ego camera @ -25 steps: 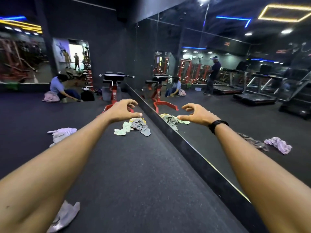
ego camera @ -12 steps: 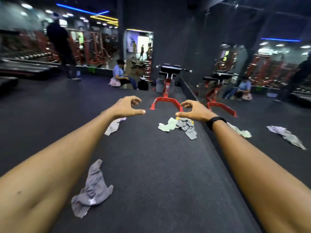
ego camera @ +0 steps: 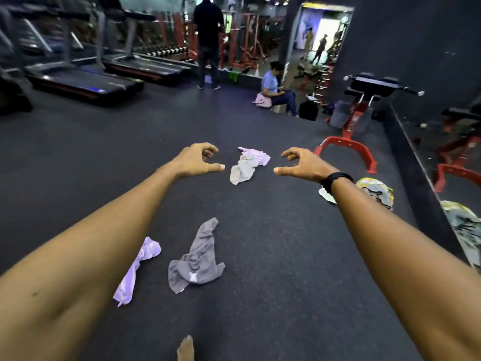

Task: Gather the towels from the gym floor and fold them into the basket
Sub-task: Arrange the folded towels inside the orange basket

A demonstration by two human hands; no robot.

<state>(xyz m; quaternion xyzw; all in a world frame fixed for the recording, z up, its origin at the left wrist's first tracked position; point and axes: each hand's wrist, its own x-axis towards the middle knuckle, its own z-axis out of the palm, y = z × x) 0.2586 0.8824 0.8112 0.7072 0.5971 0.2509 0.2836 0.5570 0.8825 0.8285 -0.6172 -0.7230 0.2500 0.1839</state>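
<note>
Several crumpled towels lie on the dark gym floor. A grey towel [ego camera: 197, 259] and a lilac towel [ego camera: 138, 272] lie near my feet. Farther off is a white and pink striped towel [ego camera: 247, 165]. A pile of grey, yellow and pale green towels [ego camera: 377, 191] sits by the mirror wall, partly behind my right forearm. My left hand [ego camera: 197, 160] and my right hand [ego camera: 302, 165] are held out in the air either side of the striped towel, fingers loosely curled, holding nothing. No basket is in view.
A red and black bench machine [ego camera: 356, 126] stands ahead right by the mirror wall [ego camera: 442, 142]. Treadmills [ego camera: 78, 79] line the far left. A person sits [ego camera: 276, 92] on the floor at the back, another stands [ego camera: 208, 40]. My bare foot [ego camera: 186, 347] shows at the bottom.
My view has swung left from the mirror wall toward the open floor. More towels have come into sight near my feet. Both hands stay raised and empty.
</note>
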